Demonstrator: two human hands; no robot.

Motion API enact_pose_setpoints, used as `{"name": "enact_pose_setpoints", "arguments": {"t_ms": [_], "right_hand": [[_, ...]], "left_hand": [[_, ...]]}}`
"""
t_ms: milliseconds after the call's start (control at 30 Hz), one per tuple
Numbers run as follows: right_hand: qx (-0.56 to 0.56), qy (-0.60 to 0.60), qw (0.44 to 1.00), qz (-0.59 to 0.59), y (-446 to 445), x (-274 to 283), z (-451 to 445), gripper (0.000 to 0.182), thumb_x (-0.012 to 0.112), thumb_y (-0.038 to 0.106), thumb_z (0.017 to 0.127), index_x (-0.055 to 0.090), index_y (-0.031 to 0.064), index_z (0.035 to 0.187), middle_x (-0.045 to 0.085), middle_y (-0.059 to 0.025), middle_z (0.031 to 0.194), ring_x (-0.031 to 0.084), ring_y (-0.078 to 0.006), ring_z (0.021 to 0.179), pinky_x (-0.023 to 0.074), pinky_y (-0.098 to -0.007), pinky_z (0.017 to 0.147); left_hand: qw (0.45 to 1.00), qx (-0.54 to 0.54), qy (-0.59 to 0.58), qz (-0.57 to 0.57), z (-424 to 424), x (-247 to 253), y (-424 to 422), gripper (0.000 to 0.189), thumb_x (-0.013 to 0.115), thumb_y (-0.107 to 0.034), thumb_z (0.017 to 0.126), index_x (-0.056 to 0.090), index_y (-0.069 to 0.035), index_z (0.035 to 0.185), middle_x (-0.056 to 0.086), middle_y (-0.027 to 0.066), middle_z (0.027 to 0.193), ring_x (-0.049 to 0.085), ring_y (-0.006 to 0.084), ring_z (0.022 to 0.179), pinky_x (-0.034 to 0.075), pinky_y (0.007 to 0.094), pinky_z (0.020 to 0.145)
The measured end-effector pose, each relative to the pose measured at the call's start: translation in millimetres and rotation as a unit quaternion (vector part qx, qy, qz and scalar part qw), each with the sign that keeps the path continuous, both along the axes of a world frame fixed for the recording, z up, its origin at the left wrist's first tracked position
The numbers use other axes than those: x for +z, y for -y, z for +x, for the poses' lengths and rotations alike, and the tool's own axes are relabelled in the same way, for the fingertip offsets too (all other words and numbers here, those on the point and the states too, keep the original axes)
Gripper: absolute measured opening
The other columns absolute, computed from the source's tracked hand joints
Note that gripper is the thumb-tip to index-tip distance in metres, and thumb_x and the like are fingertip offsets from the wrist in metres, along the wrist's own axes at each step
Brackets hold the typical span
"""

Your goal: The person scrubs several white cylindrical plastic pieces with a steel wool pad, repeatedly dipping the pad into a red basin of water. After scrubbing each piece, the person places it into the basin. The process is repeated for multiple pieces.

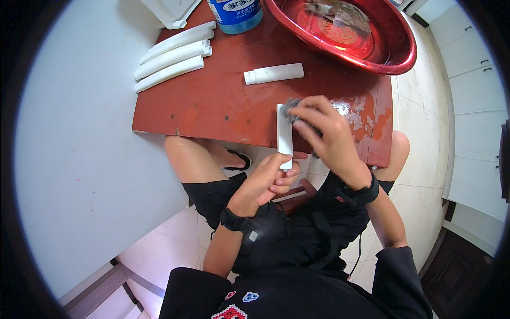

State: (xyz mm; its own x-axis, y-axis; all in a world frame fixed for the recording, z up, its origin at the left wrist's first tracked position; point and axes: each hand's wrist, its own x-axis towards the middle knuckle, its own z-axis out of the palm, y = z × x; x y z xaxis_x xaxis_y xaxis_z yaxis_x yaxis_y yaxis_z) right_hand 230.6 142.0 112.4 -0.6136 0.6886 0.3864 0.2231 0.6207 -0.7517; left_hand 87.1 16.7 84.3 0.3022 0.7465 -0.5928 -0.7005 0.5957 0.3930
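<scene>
My left hand [275,179] grips the near end of a flat white bar-shaped piece [285,135], which points away from me over the table's near edge. In my right hand [322,131] is a grey metal scouring pad [291,107], pressed against the far end of the same piece; the hand is slightly blurred. Beyond them, a white piece with a narrower end section [279,73] lies on the reddish-brown tabletop [199,107]. Several similar long white pieces [171,62] lie side by side at the table's left.
A red metal basin [382,67], holding water and a crumpled item, stands at the back right. A bottle of blue liquid with a label [239,16] stands at the back. Beside it is a white container [171,12]. Wet patches [354,119] show on the right; a pale wall bounds the left.
</scene>
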Motion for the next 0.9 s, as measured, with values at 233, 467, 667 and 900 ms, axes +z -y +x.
{"name": "enact_pose_setpoints", "arguments": {"t_ms": [233, 467, 667, 900], "right_hand": [[0.131, 0.048, 0.988, 0.071, 4, -20, -1, 0.015, 0.076, 0.008, 0.079, 0.071, 0.0051, 0.093, 0.065, -0.0074, 0.102, 0.063, -0.0305, 0.095, 0.048, -0.042, 0.08], [0.026, 0.048, 0.998, 0.017, -33, -35, -5, 0.013, 0.071, 0.004, 0.088, 0.069, -0.0023, 0.099, 0.066, -0.0131, 0.102, 0.065, -0.0371, 0.096, 0.0517, -0.0436, 0.083], [0.112, 0.092, 0.982, 0.123, 19, -12, -7, 0.025, 0.075, 0.004, 0.072, 0.074, 0.009, 0.097, 0.064, -0.0056, 0.101, 0.062, -0.0287, 0.096, 0.047, -0.0384, 0.08], [0.084, 0.047, 0.988, 0.118, -13, -29, -8, 0.022, 0.073, 0.001, 0.073, 0.073, 0.0055, 0.094, 0.065, -0.009, 0.097, 0.062, -0.0315, 0.089, 0.0485, -0.0406, 0.077]], "left_hand": [[0.997, -0.067, 0.014, 0.025, -12, -6, 2, 0.013, 0.048, -0.02, 0.105, 0.046, -0.01, 0.098, 0.034, -0.0056, 0.07, 0.024, 0.0008, 0.053, 0.017, 0.0174, 0.042], [0.994, -0.045, 0.094, 0.018, -21, -12, 5, 0.012, 0.053, -0.021, 0.104, 0.049, -0.009, 0.105, 0.033, -0.0067, 0.07, 0.022, 0.0004, 0.051, 0.016, 0.0173, 0.041], [0.996, -0.064, 0.06, 0.006, -24, -18, 3, 0.011, 0.051, -0.018, 0.104, 0.046, -0.011, 0.096, 0.033, -0.0077, 0.071, 0.022, 0.0007, 0.052, 0.016, 0.019, 0.043], [0.996, -0.062, 0.065, 0.004, -22, -2, -4, 0.004, 0.05, -0.014, 0.103, 0.048, -0.01, 0.105, 0.035, -0.0068, 0.071, 0.023, 0.0008, 0.051, 0.016, 0.0184, 0.042]]}}
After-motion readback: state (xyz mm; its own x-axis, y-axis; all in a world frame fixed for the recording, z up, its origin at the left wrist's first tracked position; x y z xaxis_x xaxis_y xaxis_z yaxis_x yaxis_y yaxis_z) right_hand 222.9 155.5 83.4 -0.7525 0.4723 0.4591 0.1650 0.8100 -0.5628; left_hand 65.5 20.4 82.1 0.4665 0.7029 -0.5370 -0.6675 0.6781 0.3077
